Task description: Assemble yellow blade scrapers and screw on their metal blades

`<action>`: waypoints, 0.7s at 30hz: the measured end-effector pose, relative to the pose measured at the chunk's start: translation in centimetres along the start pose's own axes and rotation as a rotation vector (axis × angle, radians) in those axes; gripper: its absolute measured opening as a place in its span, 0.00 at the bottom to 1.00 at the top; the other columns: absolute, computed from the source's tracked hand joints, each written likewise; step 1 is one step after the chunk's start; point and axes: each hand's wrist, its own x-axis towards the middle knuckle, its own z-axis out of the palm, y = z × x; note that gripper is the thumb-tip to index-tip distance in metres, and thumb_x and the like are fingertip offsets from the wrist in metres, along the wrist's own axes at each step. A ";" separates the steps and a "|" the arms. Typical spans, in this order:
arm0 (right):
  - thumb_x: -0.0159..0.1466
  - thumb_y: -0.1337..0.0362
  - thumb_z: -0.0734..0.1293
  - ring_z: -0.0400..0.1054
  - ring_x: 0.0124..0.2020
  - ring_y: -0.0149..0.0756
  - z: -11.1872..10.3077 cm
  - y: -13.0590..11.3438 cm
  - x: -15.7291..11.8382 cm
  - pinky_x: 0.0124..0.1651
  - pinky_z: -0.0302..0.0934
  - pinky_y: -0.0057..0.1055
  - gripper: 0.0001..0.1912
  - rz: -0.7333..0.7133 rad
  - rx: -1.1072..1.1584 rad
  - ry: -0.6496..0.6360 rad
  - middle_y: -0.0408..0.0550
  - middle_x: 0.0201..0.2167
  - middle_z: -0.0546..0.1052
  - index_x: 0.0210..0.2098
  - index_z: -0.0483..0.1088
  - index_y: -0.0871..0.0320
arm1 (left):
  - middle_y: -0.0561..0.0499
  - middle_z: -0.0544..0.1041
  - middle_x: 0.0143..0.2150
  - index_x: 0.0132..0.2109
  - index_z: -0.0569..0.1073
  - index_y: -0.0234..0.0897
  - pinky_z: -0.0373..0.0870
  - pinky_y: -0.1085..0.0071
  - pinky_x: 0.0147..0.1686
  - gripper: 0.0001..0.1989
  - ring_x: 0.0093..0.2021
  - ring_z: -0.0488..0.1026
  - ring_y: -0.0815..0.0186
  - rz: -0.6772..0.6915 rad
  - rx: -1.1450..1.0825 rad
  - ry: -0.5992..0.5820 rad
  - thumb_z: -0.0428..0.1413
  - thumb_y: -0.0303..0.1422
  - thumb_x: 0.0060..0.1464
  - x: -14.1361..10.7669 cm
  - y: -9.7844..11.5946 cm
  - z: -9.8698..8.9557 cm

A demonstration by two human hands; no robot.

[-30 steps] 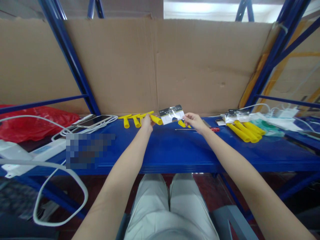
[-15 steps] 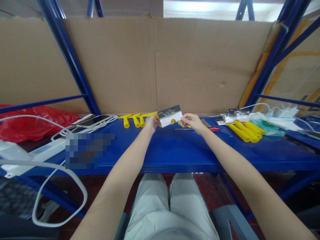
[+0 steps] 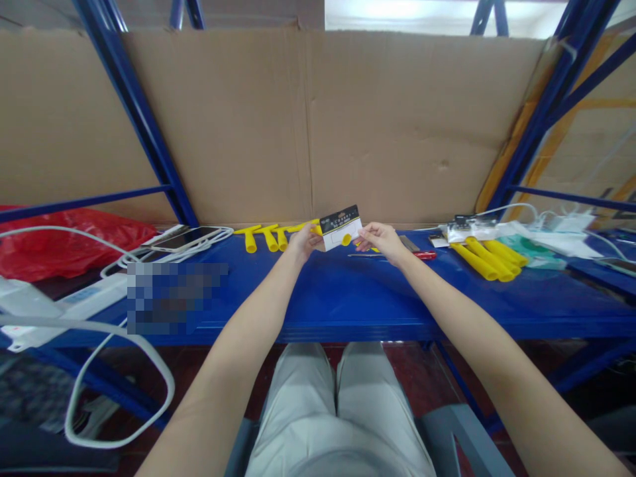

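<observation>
A black-and-white printed card [image 3: 340,228] with a yellow spot on its lower part is held up above the far side of the blue table. My left hand [image 3: 304,244] pinches its left end, with a bit of yellow showing by the fingertips. The fingers of my right hand [image 3: 380,241] are closed at the card's lower right corner. Something yellow peeks out under that hand, mostly hidden. Just left of my left hand, several yellow T-shaped pieces [image 3: 250,241] stand in a row. Behind my right wrist lies a red-handled tool [image 3: 424,255].
Several yellow tubes [image 3: 474,262] lie at the right beside plastic packaging [image 3: 472,228]. A white power strip [image 3: 94,298], white cables [image 3: 211,237] and a red plastic bag [image 3: 74,242] occupy the left. Cardboard [image 3: 387,132] walls off the back between blue posts [image 3: 144,126].
The card has shifted slightly right and up in my hands and is turned a little. Both arms stay almost where they were.
</observation>
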 end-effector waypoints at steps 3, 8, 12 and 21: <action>0.51 0.55 0.73 0.70 0.19 0.28 0.1 0.2 0.2 0.24 0.64 0.24 0.16 0.042 -0.005 0.029 0.45 0.21 0.77 0.25 0.66 0.59 | 0.47 0.78 0.26 0.42 0.72 0.31 0.74 0.69 0.33 0.08 0.28 0.76 0.65 0.036 -0.008 -0.058 0.53 0.29 0.55 -0.5 -0.3 0.6; 0.53 0.58 0.72 0.68 0.17 0.26 0.2 0.9 0.5 0.23 0.64 0.23 0.14 0.092 -0.017 0.055 0.44 0.20 0.77 0.24 0.65 0.59 | 0.46 0.79 0.30 0.41 0.74 0.32 0.73 0.65 0.37 0.08 0.32 0.77 0.62 -0.002 0.036 -0.192 0.56 0.28 0.52 -1.6 -0.8 1.7; 0.54 0.58 0.72 0.69 0.18 0.26 0.2 1.0 0.5 0.23 0.63 0.22 0.14 0.072 -0.009 0.079 0.45 0.22 0.78 0.24 0.65 0.59 | 0.47 0.79 0.29 0.33 0.74 0.35 0.69 0.61 0.43 0.05 0.35 0.77 0.61 -0.049 0.193 -0.080 0.53 0.27 0.52 -2.0 -0.9 1.7; 0.56 0.58 0.71 0.71 0.20 0.27 0.3 1.4 0.7 0.22 0.64 0.21 0.13 0.076 -0.025 0.092 0.47 0.25 0.79 0.26 0.64 0.59 | 0.48 0.79 0.31 0.30 0.71 0.39 0.64 0.57 0.46 0.07 0.41 0.74 0.57 -0.034 0.247 -0.002 0.52 0.35 0.52 -1.6 -0.6 1.2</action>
